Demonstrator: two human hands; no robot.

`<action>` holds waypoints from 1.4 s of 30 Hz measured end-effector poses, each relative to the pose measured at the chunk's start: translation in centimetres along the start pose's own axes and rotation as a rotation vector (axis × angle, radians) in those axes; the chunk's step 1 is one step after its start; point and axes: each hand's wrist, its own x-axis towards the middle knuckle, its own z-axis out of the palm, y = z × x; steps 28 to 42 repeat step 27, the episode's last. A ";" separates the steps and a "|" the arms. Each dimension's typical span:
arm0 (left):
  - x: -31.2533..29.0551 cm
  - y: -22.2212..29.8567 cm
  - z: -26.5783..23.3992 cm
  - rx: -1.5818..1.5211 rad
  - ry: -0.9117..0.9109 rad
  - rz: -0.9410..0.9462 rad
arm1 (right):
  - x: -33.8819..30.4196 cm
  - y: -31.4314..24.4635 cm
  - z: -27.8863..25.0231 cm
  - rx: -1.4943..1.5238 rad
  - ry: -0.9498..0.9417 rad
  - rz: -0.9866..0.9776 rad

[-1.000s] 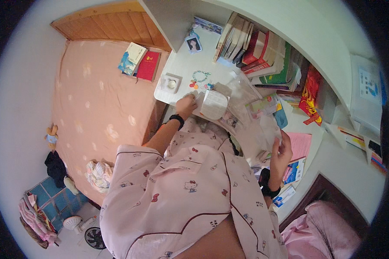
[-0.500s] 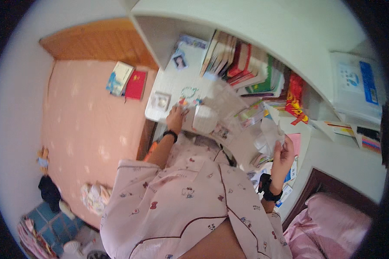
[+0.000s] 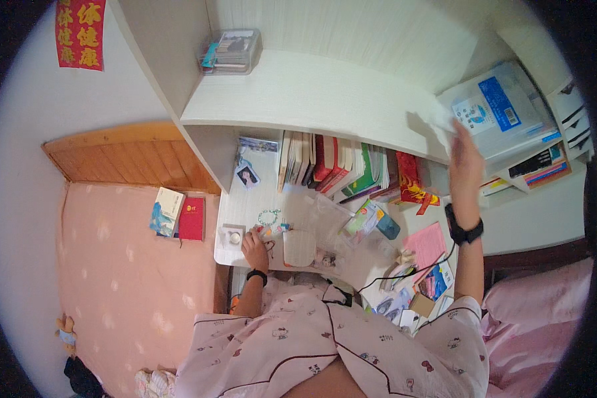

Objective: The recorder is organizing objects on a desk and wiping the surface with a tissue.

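Observation:
My left hand [image 3: 254, 251] rests on the desk near its front edge, fingers spread and lightly bent, nothing visible in them. Small colourful pieces [image 3: 272, 229] lie by its fingertips, and a clear square box with a round thing inside [image 3: 232, 237] is on its left. Just beyond is a green bead bracelet [image 3: 268, 217]. My right hand [image 3: 466, 162] is raised to the upper shelf, fingers together, beside clear plastic packs with a blue label [image 3: 501, 106]. A pale, blurred patch shows at its fingertips; what they hold cannot be made out.
A row of books [image 3: 338, 162] stands under the upper shelf [image 3: 298, 93]. Clear plastic containers, a pink sheet [image 3: 426, 247], cards and a dark cable [image 3: 404, 277] crowd the desk's right half. A clear box [image 3: 232, 52] sits on the shelf's left. The bed [image 3: 132, 278] is at left.
My right hand has risen from over the desk to the upper shelf; the white crumpled piece in it no longer shows clearly. The view has tilted up. My left hand stays on the desk.

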 end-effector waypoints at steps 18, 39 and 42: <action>-1.3 -1.1 1.6 -0.108 -0.083 0.069 | 15.4 -10.2 17.3 0.268 -0.883 -0.546; -0.8 -1.3 0.8 -0.130 -0.133 0.117 | 16.8 -9.5 17.5 0.268 -0.891 -0.515; -0.8 -1.3 0.8 -0.130 -0.133 0.117 | 16.8 -9.5 17.5 0.268 -0.891 -0.515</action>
